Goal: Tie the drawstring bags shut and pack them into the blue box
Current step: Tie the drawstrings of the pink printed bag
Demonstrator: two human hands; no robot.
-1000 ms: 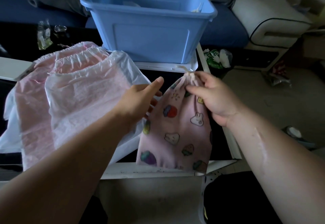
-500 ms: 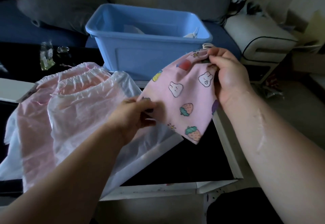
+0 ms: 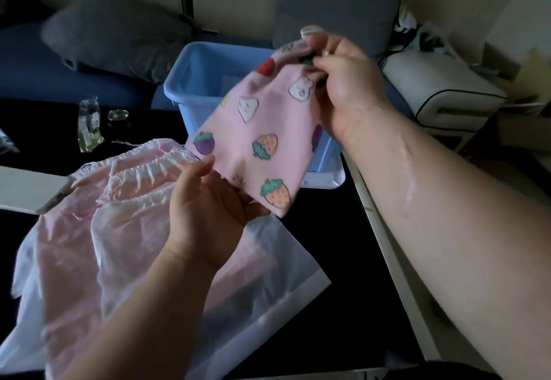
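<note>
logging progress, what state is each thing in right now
printed drawstring bag, held up in the air, neck gathered
right hand, pinches the bag's neck
left hand, supports its bottom edge
blue box, top open
sheer pink bags, lying flat, unpacked

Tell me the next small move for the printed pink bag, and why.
Probably lower the pink bag into the blue box: the right hand pinches its gathered top, the left hand touches its lower edge, and it hangs in front of the box.
</note>
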